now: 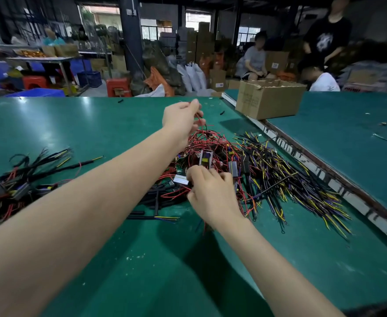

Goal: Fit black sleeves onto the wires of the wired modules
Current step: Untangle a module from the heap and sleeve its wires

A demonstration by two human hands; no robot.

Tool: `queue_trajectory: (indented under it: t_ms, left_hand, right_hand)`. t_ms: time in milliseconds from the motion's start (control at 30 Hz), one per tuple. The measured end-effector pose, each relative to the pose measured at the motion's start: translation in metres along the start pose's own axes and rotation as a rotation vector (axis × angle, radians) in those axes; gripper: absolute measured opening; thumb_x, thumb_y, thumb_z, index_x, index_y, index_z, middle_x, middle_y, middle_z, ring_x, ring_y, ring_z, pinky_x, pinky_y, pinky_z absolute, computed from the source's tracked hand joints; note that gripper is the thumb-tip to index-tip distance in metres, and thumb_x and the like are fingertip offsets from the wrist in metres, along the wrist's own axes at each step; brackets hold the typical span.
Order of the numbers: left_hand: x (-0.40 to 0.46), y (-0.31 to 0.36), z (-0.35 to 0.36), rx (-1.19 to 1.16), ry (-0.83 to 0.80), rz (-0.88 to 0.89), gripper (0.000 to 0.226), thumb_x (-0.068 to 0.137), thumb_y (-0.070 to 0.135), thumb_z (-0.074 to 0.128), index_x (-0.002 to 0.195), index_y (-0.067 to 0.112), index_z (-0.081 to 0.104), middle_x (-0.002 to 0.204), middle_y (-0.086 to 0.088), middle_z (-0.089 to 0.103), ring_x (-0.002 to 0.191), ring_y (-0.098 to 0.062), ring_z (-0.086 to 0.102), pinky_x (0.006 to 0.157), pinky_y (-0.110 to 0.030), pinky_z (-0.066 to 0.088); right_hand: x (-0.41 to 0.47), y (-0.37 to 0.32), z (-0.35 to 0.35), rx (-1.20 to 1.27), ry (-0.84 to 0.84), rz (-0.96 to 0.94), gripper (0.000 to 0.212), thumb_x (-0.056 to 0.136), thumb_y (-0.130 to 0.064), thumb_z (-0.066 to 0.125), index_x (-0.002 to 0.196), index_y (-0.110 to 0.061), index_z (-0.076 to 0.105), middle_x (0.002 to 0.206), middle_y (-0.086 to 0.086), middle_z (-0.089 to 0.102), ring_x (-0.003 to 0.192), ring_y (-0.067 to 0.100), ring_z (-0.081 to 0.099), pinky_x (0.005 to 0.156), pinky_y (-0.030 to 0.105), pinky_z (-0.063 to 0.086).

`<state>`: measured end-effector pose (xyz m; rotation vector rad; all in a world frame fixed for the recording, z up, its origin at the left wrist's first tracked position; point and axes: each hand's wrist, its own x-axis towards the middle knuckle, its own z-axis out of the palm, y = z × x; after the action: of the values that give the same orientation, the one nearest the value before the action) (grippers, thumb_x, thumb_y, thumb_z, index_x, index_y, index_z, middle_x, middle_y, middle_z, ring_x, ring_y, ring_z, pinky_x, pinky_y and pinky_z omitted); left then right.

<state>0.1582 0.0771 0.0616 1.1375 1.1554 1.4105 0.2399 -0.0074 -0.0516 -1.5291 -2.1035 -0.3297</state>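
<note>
A tangled heap of wired modules (213,147) with red wires lies in the middle of the green table (73,124). My left hand (182,118) is raised over the far side of the heap and pinches thin red wires (198,115) between thumb and fingers. My right hand (210,191) reaches into the near side of the heap, its fingers curled round a small grey module (180,179). Loose black sleeves (156,199) lie just left of my right hand. A pile of modules with black sleeves on their wires (23,179) sits at the far left.
A spread of yellow, blue and black wires (290,179) lies right of the heap. A cardboard box (268,99) stands at the back, on the seam to a second green table (348,138). People sit and stand beyond the tables among stacked boxes.
</note>
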Motion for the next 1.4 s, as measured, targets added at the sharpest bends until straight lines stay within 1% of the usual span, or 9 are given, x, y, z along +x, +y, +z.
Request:
queue_trajectory:
  t_ms: [300,433,633,800,967,1067,1200,1300,1400]
  left_hand:
    - [-0.006,0.052,-0.02,-0.255,-0.024,0.319,0.018,0.095,0.022,0.054,0.084,0.015,0.066,0.079,0.0,0.068,0.086,-0.018,0.059,0.088,-0.038,0.048]
    - [-0.001,0.064,-0.033,-0.36,-0.007,0.304,0.015,0.095,0.022,0.055,0.089,0.013,0.065,0.076,0.001,0.069,0.075,-0.013,0.063,0.084,-0.035,0.052]
    - [0.015,0.046,-0.057,-0.433,0.157,0.096,0.024,0.1,0.028,0.045,0.079,0.021,0.056,0.056,0.011,0.063,0.054,-0.001,0.058,0.051,-0.014,0.041]
    - [0.019,0.032,-0.074,-0.536,0.199,-0.005,0.023,0.099,0.035,0.045,0.082,0.023,0.055,0.072,0.011,0.063,0.062,-0.004,0.06,0.067,-0.024,0.041]
    - [0.013,0.046,-0.076,-0.539,0.168,-0.002,0.02,0.098,0.032,0.049,0.085,0.021,0.058,0.062,0.009,0.065,0.061,-0.007,0.065,0.07,-0.029,0.047]
    - [0.007,0.056,-0.074,-0.437,0.134,0.024,0.019,0.097,0.033,0.051,0.085,0.022,0.06,0.062,0.01,0.067,0.061,-0.005,0.066,0.069,-0.029,0.047]
    - [0.0,0.057,-0.076,-0.345,0.1,0.004,0.02,0.096,0.029,0.053,0.083,0.019,0.063,0.054,0.01,0.063,0.053,-0.003,0.062,0.056,-0.018,0.05]
    - [-0.006,0.05,-0.079,-0.178,-0.045,-0.088,0.021,0.094,0.023,0.053,0.078,0.016,0.063,0.049,0.011,0.056,0.048,-0.003,0.056,0.048,-0.015,0.044]
    - [-0.016,0.045,-0.082,0.169,-0.174,-0.119,0.025,0.094,0.032,0.051,0.078,0.017,0.064,0.048,0.013,0.055,0.044,0.0,0.05,0.041,-0.011,0.031]
  right_hand:
    - [0.024,0.057,-0.018,0.349,0.067,0.465,0.01,0.094,-0.018,0.051,0.102,-0.014,0.046,0.106,0.007,0.054,0.094,0.028,0.053,0.083,0.045,0.045]
    - [0.028,0.061,-0.016,0.448,0.252,0.482,0.008,0.091,-0.011,0.053,0.096,-0.017,0.052,0.1,0.002,0.056,0.092,0.022,0.053,0.084,0.042,0.046]
    - [0.024,0.082,-0.017,0.704,0.351,0.916,0.009,0.092,-0.017,0.06,0.097,-0.016,0.052,0.1,0.006,0.061,0.084,0.022,0.06,0.072,0.035,0.049]
    - [0.024,0.094,-0.028,1.137,0.248,1.124,0.008,0.095,0.0,0.05,0.098,-0.006,0.049,0.092,0.013,0.059,0.059,0.015,0.056,0.043,0.02,0.043]
    - [0.031,0.102,-0.043,1.143,0.17,1.04,0.044,0.09,0.019,0.038,0.127,-0.004,0.044,0.117,0.021,0.049,0.089,0.027,0.063,0.087,0.042,0.054]
    - [0.035,0.104,-0.057,0.906,-0.117,0.896,0.057,0.088,0.02,0.038,0.135,-0.012,0.041,0.118,0.02,0.05,0.092,0.033,0.064,0.086,0.049,0.055]
    - [0.04,0.096,-0.075,0.068,-0.615,0.645,0.057,0.088,0.011,0.039,0.14,-0.013,0.039,0.126,0.015,0.053,0.077,0.024,0.058,0.055,0.029,0.049]
    - [0.044,0.086,-0.085,-0.317,-0.63,0.615,0.053,0.084,0.007,0.037,0.133,-0.015,0.044,0.134,0.013,0.049,0.114,0.033,0.053,0.1,0.051,0.04]
    - [0.05,0.07,-0.087,-0.347,-0.518,0.563,0.049,0.086,0.002,0.041,0.129,-0.021,0.045,0.129,0.01,0.05,0.117,0.034,0.049,0.102,0.057,0.03]
